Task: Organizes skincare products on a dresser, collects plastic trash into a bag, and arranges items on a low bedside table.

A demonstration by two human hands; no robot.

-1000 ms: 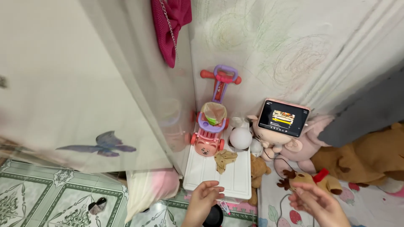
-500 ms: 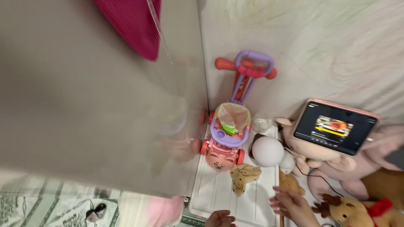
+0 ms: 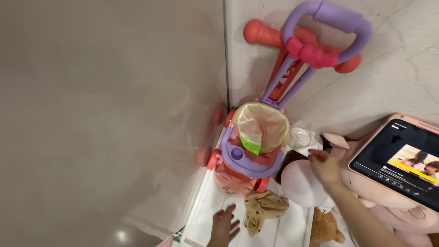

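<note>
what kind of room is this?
Likely a child's play corner at home: a pink and purple toy cart on a white lid, plush toys, and a tablet propped by the wall.

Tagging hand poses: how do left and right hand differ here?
The left hand is low, fingers spread over the white lid, beside the tan cloth. The right hand reaches higher, over the white ball, near the pink toy cart. Both are bare and hold nothing.
</note>
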